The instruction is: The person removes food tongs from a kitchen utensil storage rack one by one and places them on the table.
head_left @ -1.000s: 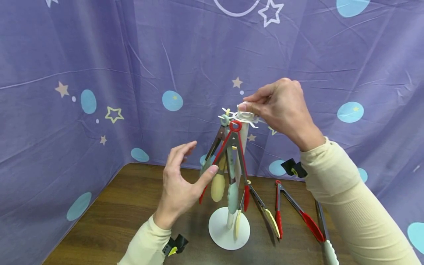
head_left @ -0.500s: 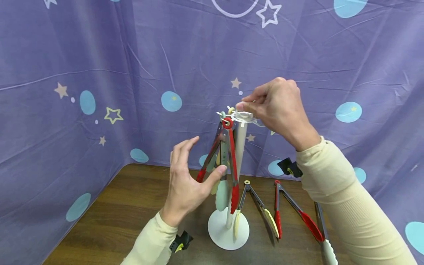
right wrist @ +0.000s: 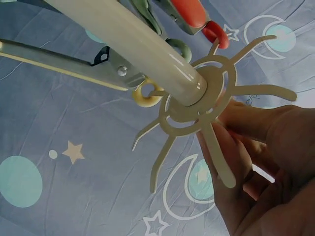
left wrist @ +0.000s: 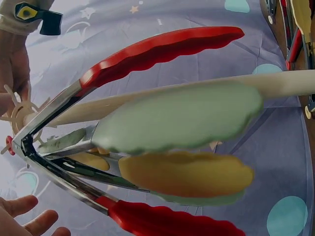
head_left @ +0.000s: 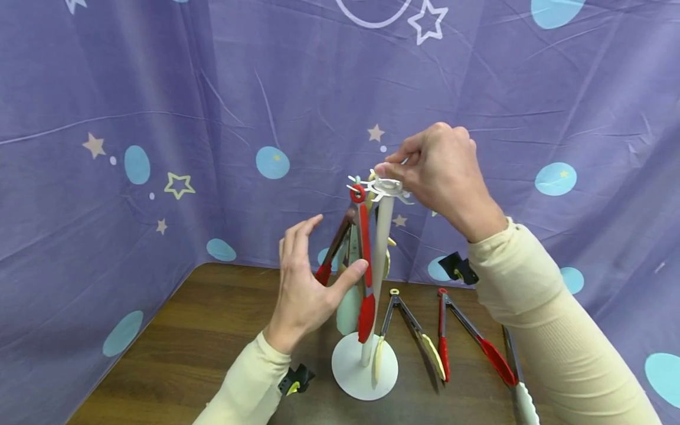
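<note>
A white utensil stand has a round base (head_left: 365, 373), an upright pole (head_left: 381, 236) and a ring of hooks (right wrist: 219, 152) on top. At that ring my right hand (head_left: 443, 180) pinches the top piece between thumb and fingers. Red-tipped tongs (head_left: 366, 319) hang by their loop on the left side, spread apart. Behind them hang green-tipped tongs (left wrist: 182, 118) and yellow-tipped tongs (left wrist: 187, 172), partly hidden in the head view. My left hand (head_left: 308, 283) is held up beside the red tongs, fingers and thumb spread, its thumb overlapping them in the head view.
On the brown wooden table (head_left: 159, 354), right of the base, lie yellow-tipped tongs (head_left: 432, 354), red-tipped tongs (head_left: 496, 360) and white-tipped tongs (head_left: 526, 404). A purple patterned curtain (head_left: 297, 88) stands behind and to the left.
The hook ring has turned, carrying the hanging tongs round; the red ones swung leftward and now show more edge-on. My left hand shifted slightly right and up. The right hand kept pinching the top.
</note>
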A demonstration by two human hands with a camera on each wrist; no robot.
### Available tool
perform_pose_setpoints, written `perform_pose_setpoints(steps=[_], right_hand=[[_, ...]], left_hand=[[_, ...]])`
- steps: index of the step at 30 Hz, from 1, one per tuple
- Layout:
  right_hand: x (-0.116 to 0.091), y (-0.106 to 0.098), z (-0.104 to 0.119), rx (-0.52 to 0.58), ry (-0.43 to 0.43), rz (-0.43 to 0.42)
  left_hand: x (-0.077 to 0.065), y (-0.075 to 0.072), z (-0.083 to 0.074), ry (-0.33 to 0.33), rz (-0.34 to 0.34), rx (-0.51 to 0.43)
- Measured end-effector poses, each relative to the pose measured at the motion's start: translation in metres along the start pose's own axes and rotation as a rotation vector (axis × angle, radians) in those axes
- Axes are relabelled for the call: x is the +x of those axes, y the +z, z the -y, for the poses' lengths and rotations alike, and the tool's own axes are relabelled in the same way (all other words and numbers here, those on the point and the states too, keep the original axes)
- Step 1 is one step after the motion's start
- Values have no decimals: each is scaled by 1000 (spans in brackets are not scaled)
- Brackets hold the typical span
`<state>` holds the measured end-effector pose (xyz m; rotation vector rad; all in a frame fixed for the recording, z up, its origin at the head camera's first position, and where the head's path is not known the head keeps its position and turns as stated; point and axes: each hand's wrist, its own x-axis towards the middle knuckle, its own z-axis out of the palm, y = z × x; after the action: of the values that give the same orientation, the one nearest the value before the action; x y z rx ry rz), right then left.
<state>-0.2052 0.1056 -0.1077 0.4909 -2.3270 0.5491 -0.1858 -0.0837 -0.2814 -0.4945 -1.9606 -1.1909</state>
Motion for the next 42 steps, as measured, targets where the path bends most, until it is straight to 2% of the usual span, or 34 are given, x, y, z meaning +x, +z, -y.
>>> perform_pose_setpoints(steps=[9, 16, 25, 35, 42], right_hand=[[0, 1, 4, -26, 35, 6], [0, 1, 7, -27, 58, 10], [0, 2, 9, -33, 60, 1], [0, 3, 11, -32, 84, -4], [1, 3, 10, -27, 77, -12]], left_hand=[[3, 7, 2, -8, 9, -16], [7, 11, 4, -27, 50, -42], [13, 16, 6, -4, 73, -57], [17, 21, 10, 21, 49, -47], [21, 23, 9, 26, 65, -75]])
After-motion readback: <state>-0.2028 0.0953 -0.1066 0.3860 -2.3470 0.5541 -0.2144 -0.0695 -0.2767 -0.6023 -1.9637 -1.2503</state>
